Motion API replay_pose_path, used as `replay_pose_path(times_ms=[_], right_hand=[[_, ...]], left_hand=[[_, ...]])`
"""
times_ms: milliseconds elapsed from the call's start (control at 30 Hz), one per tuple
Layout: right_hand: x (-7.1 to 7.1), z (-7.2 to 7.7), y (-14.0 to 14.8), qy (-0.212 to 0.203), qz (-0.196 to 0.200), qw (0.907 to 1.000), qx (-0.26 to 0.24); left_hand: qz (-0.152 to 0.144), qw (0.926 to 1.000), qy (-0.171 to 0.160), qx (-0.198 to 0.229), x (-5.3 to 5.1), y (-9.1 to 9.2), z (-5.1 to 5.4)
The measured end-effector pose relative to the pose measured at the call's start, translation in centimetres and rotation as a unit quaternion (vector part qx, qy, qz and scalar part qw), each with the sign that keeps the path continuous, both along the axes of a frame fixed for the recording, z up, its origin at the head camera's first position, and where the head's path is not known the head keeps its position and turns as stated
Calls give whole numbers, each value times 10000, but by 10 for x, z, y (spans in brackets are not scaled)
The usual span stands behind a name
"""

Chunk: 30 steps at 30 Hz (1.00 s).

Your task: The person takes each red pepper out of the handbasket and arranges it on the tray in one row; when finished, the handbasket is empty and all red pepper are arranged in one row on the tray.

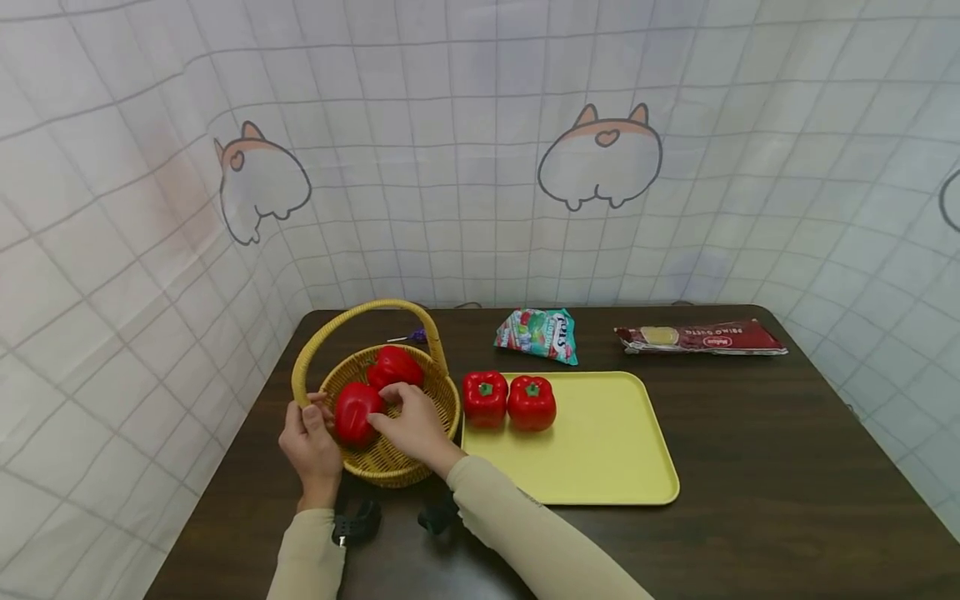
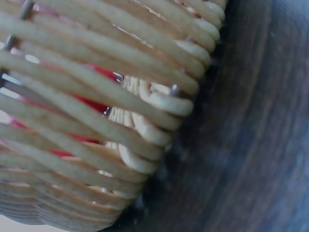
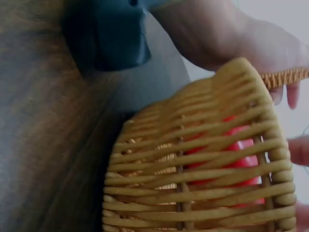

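A yellow wicker basket [image 1: 390,477] with a tall arched handle stands at the left of the table. Two red bell peppers lie inside: a nearer pepper [image 1: 354,414] and a farther pepper [image 1: 395,367]. At the foot of the handle, my left hand [image 1: 311,446] grips the basket's left rim. My right hand [image 1: 412,425] reaches in over the near right rim, thumb and fingers pinching the right side of the nearer pepper. Through the weave, the right wrist view shows a red pepper [image 3: 246,162]; the left wrist view shows mostly the basket wall [image 2: 96,101].
Right of the basket lies a yellow tray [image 1: 600,442] bearing two more red bell peppers [image 1: 486,400]. Behind it are a teal snack bag [image 1: 538,335] and a long dark-red packet [image 1: 705,337]. A small purple item [image 1: 417,336] lies behind the basket. White gridded cloth [image 1: 480,167] hangs around the table.
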State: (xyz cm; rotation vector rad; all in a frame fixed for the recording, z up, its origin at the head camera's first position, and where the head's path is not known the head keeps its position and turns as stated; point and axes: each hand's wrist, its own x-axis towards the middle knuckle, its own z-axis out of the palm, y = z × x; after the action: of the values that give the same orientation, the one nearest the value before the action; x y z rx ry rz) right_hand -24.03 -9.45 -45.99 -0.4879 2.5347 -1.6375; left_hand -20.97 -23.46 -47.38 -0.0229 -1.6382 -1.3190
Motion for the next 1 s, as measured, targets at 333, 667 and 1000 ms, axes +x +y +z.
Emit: replay_pose_path(times_ms=[333, 667, 1000], right_hand=[[-7, -2, -6, -445, 0, 9969, 650], [-9, -5, -9, -611, -16, 9967, 525], [-11, -5, -12, -828, -8, 9961, 309]], left_hand=[[-44, 9999, 128, -67, -1, 1, -1], [-73, 9999, 150, 13, 0, 1, 0], [-72, 9999, 141, -32, 2, 0, 1]])
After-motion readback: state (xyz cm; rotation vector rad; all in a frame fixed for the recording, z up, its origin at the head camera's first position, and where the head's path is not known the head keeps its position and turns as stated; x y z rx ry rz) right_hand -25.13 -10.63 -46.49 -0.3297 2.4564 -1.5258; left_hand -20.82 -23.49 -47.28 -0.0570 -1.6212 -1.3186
